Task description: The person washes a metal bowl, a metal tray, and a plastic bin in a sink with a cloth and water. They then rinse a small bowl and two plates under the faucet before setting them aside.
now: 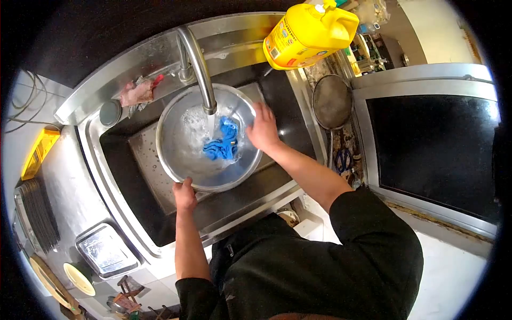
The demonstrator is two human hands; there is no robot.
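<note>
A round metal basin (176,172) sits in the sink, with water in it. Water runs into it from the curved faucet (199,64). A crumpled blue cloth (223,143) lies wet in the basin, right of the stream. My left hand (185,196) is closed on the basin's near rim. On the right side, my right hand (262,128) grips the rim, thumb toward the inside and fingers along the edge. Neither hand touches the cloth.
The dark sink (124,184) surrounds the basin. A yellow jug (309,34) stands at the back right corner. A pinkish rag (140,92) and a round lid (110,113) lie on the back ledge. Right of the sink are a small pan (332,101) and blue-handled scissors (343,160).
</note>
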